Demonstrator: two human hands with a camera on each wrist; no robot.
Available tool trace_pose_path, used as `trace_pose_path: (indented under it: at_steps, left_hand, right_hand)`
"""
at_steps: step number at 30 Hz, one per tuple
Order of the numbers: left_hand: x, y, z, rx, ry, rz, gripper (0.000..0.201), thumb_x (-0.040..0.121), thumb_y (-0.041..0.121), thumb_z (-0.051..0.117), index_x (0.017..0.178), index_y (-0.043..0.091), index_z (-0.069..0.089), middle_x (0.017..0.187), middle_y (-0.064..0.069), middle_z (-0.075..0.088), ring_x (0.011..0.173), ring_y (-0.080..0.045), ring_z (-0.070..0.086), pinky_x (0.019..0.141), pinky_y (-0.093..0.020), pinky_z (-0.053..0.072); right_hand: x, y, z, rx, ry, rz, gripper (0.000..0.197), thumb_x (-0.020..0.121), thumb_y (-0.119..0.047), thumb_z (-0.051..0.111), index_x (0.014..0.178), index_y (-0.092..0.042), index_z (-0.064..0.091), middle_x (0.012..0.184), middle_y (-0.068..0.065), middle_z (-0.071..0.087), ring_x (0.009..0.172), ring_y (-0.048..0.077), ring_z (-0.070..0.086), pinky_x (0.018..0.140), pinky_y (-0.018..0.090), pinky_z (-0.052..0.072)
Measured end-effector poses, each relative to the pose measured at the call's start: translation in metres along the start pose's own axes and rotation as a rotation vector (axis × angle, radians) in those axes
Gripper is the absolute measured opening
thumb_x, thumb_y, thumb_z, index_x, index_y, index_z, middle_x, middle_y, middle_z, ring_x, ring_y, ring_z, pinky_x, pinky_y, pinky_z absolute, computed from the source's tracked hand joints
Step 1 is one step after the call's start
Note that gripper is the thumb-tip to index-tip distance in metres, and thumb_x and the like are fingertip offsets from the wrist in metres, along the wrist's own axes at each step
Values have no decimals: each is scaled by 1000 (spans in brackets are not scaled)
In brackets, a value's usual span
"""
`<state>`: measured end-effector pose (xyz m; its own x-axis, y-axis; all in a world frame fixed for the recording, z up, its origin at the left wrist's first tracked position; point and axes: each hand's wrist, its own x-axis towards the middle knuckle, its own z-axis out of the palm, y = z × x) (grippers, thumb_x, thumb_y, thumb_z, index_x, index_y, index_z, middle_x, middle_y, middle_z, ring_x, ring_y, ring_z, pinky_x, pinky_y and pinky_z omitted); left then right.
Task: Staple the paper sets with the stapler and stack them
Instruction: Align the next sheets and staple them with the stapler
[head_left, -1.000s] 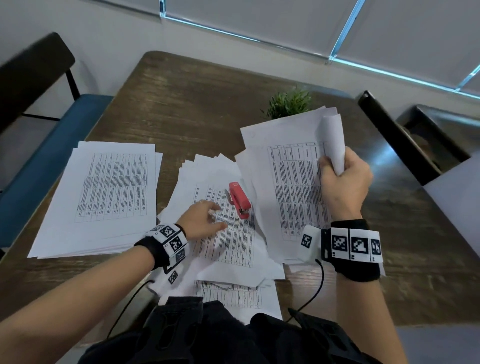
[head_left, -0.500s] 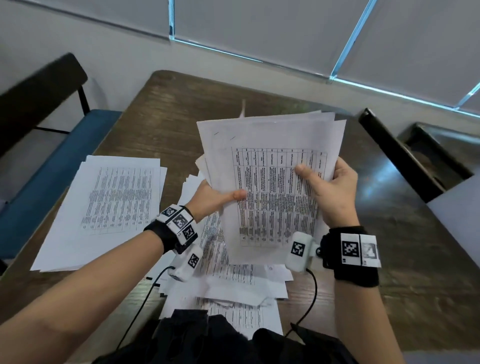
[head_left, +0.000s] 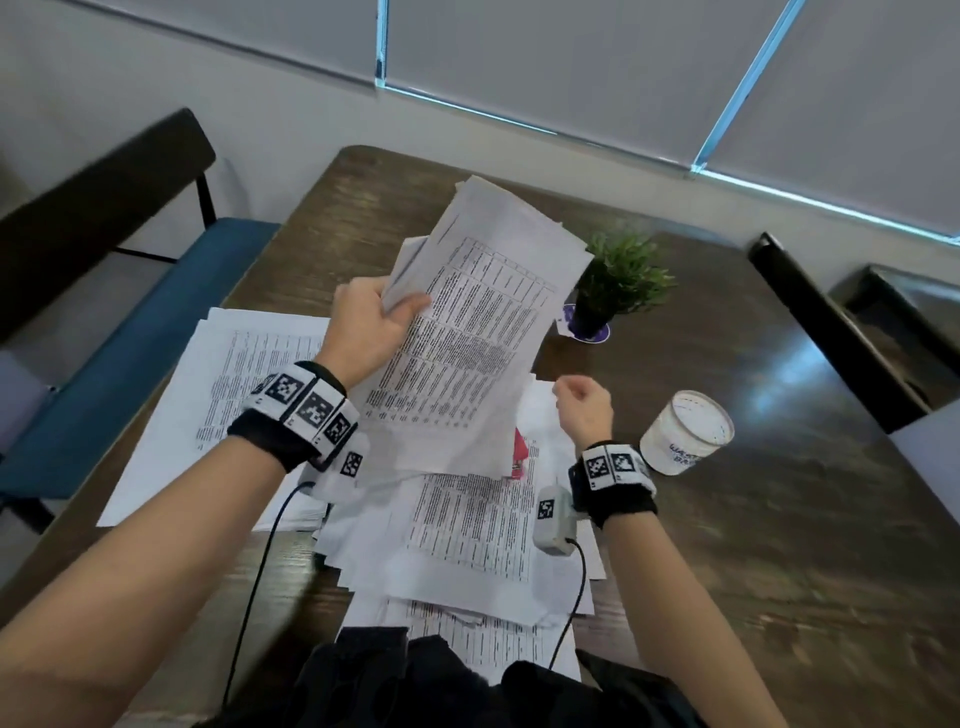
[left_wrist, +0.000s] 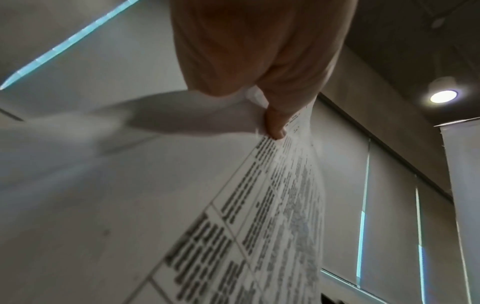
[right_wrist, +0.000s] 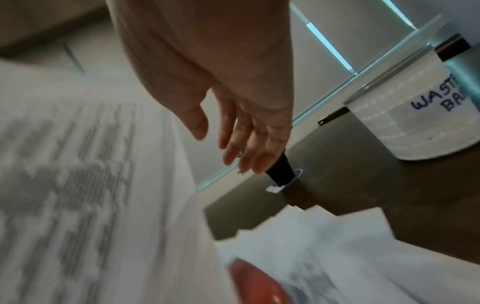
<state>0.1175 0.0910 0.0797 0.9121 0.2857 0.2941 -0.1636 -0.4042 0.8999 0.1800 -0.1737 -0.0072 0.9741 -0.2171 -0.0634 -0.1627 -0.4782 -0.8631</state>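
My left hand (head_left: 371, 325) grips a set of printed sheets (head_left: 467, 338) by its left edge and holds it tilted above the table; in the left wrist view the thumb (left_wrist: 275, 123) pinches the paper set (left_wrist: 233, 226). My right hand (head_left: 582, 400) hovers empty to the right of that set, fingers loose in the right wrist view (right_wrist: 241, 144). The red stapler (head_left: 521, 452) lies on the loose pile of sheets (head_left: 472, 530), mostly hidden behind the held set, and shows as a red blur (right_wrist: 257, 283). A neat stack of papers (head_left: 228, 395) lies on the left.
A small potted plant (head_left: 618, 286) stands behind the papers. A white cup (head_left: 685, 431) marked with handwriting (right_wrist: 415, 127) stands at the right on the dark wooden table (head_left: 779, 545). A blue bench (head_left: 130, 338) runs along the left side.
The right hand has let go of the paper set and dropped to the right. The left hand now holds the set alone, raised and tilted to the left.
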Motion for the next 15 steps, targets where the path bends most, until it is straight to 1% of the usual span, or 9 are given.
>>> trace_pose_path:
  at_steps: [1, 2, 4, 6, 8, 10, 12, 13, 15]
  left_hand:
    - [1, 1, -3, 24, 16, 9, 22, 89, 26, 68, 97, 6, 71, 71, 5, 62, 60, -11, 56, 47, -12, 46]
    - [0, 2, -6, 42, 29, 11, 19, 89, 26, 68, 94, 8, 71, 68, 7, 59, 58, -9, 53, 43, -10, 42]
    - [-1, 1, -9, 62, 30, 6, 13, 89, 25, 68, 91, 13, 69, 67, 9, 58, 57, -6, 52, 43, -10, 41]
    - [-3, 0, -10, 66, 22, -17, 13, 90, 26, 68, 92, 14, 70, 69, 10, 59, 58, -6, 53, 47, -14, 43]
    - [-4, 0, -11, 46, 25, -42, 15, 90, 25, 67, 97, 12, 70, 72, 10, 59, 59, -7, 53, 46, -13, 44]
    - [-4, 0, -13, 29, 46, -58, 15, 90, 25, 67, 96, 11, 69, 73, 10, 58, 62, -6, 54, 46, -10, 45]
    - [-2, 1, -16, -4, 72, -94, 14, 90, 26, 67, 83, 15, 63, 73, 8, 56, 63, -6, 53, 49, -14, 48]
    - [-1, 0, -17, -36, 88, -112, 17, 90, 27, 68, 79, 16, 59, 73, 5, 56, 64, -8, 52, 50, -17, 49]
    - [0, -3, -17, -132, 104, -165, 15, 91, 25, 67, 85, 14, 58, 75, 2, 57, 66, -10, 54, 49, -17, 48]
  right_hand:
    - [-2, 7, 9, -175, -90, -9, 29, 89, -23, 61, 113, -9, 68, 113, 11, 69, 110, 28, 62, 99, 33, 45]
    - [-4, 14, 19, -323, -175, -28, 32, 91, -24, 61, 116, -6, 67, 118, 12, 67, 114, 28, 60, 98, 30, 42]
    - [-14, 23, 37, -507, -300, -50, 35, 91, -33, 60, 110, -5, 68, 112, 14, 69, 107, 30, 63, 91, 32, 47]
    - [-19, 31, 52, -611, -354, -44, 32, 88, -36, 61, 100, -7, 67, 100, 14, 69, 93, 32, 66, 80, 33, 53]
    - [-20, 37, 60, -669, -345, -20, 31, 88, -30, 61, 106, -5, 62, 105, 16, 66, 94, 33, 64, 81, 35, 53]
    - [-19, 37, 61, -630, -294, 11, 31, 93, -24, 57, 111, 1, 58, 112, 19, 62, 101, 36, 62, 82, 35, 50]
    - [-17, 34, 55, -509, -224, 85, 31, 97, -21, 53, 113, 5, 56, 112, 20, 62, 104, 37, 61, 79, 32, 46]
    - [-15, 33, 48, -429, -184, 136, 33, 97, -22, 52, 113, 6, 56, 110, 21, 63, 103, 37, 62, 79, 33, 46]
    - [-5, 41, 34, -227, -75, 222, 40, 93, -30, 55, 109, 6, 60, 105, 23, 67, 98, 38, 65, 81, 38, 53]
